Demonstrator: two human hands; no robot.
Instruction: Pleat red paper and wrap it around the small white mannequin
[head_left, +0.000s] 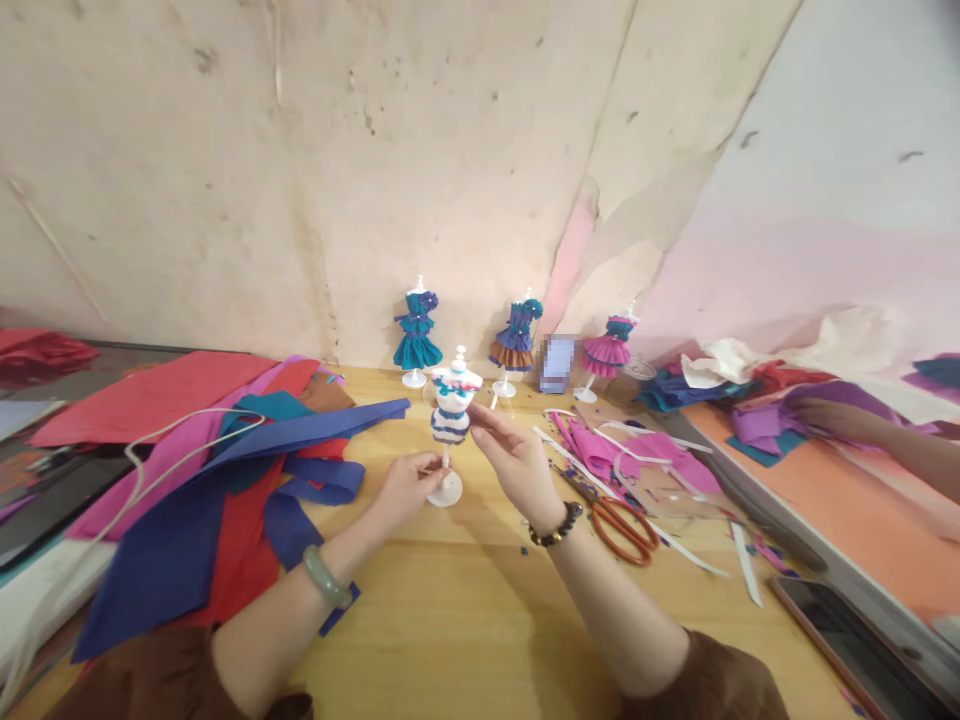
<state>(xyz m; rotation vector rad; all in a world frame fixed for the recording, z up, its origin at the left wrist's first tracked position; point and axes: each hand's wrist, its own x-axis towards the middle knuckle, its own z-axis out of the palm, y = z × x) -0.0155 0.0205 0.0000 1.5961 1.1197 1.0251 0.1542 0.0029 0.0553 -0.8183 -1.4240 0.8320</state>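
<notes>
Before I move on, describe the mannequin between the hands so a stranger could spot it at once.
On the wooden table, find the left hand and right hand. The small white mannequin is between them; unlike the three dressed mannequins behind, it has no flared skirt.

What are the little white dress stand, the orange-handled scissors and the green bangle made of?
Little white dress stand: probably plastic, its bare parts smooth and plain white.
Orange-handled scissors: handles likely smooth plastic, from their even colour; the darker blades are probably metal, but blurry.
Green bangle: maybe polished stone, being pale green with a soft shine; glass or plastic could look alike.
</notes>
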